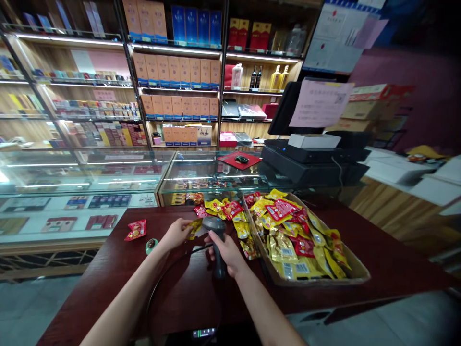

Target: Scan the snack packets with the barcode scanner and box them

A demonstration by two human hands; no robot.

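My right hand (227, 250) is wrapped round the handle of a dark barcode scanner (218, 257), its head pointing left. A black cable runs from the scanner toward the lower left. Between the fingers of my left hand (178, 233) is a small yellow snack packet (195, 228), right in front of the scanner's head. Behind the scanner lie several loose red and yellow snack packets (232, 209). On the right stands a shallow cardboard box (264, 262) heaped with red, yellow and gold packets (284, 247).
A red packet (136, 230) and a small round green item (151, 246) lie on the dark red table (111, 288) at left. Behind it are a glass display counter (194, 168), a computer mouse (241, 159) on a red mat and a register screen (284, 110).
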